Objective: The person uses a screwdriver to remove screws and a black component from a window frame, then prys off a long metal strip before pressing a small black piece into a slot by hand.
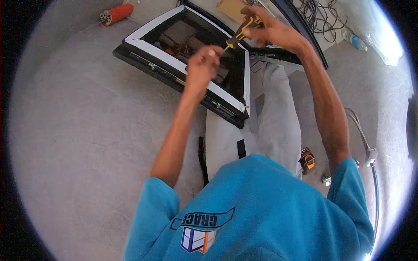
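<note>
My right hand (274,29) is closed around the black and yellow handle of a screwdriver (238,36), whose shaft slants down towards my left hand. My left hand (203,65), slightly blurred, has its fingers drawn together by the screwdriver's tip; whatever lies between them is hidden. Beneath both hands, a black and white window sash (156,61) with dark glass rests tilted across my legs. Metal fittings (150,65) run along its near black edge.
A red cylinder-shaped object (116,15) lies by the wall at upper left. Another black frame piece (300,26), tangled cables (320,15) and a plastic bottle (355,40) are at upper right. An orange and black tool (308,162) and a hose (374,182) lie to my right.
</note>
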`<state>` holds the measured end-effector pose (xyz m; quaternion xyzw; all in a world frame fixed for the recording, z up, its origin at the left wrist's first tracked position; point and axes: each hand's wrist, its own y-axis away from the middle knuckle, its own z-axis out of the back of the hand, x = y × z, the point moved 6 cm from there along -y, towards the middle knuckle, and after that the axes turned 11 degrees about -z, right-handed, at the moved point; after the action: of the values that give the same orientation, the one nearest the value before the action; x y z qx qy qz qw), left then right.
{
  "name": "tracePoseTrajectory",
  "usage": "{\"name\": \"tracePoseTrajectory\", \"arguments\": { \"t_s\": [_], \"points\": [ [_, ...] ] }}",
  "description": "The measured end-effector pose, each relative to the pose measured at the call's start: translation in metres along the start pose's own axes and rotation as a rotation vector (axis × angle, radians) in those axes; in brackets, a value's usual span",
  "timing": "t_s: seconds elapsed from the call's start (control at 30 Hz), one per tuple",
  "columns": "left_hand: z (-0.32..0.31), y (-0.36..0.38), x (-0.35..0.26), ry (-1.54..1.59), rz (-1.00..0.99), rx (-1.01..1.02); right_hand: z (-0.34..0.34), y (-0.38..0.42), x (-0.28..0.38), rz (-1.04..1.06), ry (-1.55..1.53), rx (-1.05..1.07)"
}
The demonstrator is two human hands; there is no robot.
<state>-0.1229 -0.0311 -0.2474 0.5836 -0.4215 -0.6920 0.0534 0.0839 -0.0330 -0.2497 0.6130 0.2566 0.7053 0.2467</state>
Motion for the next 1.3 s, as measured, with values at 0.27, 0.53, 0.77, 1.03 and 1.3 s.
{"name": "tracePoseTrajectory", "arguments": {
  "t_s": [0.27, 0.53, 0.77, 1.03, 1.3],
  "points": [
    [-0.049, 0.035, 0.063, 1.144, 0.248, -0.231, 0.008, -0.004, -0.008, -0.349, 0.323, 0.303],
    [-0.046, 0.009, 0.067, 1.353, 0.001, -0.376, 0.011, -0.016, 0.001, 0.384, 0.097, 0.235],
    [-0.049, 0.013, 0.056, 1.202, 0.04, -0.47, 0.014, -0.016, 0.003, -0.357, 0.195, 0.496],
    [-0.052, 0.013, 0.065, 1.115, 0.081, -0.47, 0.008, -0.024, -0.021, 0.027, 0.139, 0.133],
    [-0.051, 0.011, 0.051, 1.173, 0.014, -0.445, 0.011, -0.009, -0.002, -0.422, 0.245, 0.348]
  ]
}}
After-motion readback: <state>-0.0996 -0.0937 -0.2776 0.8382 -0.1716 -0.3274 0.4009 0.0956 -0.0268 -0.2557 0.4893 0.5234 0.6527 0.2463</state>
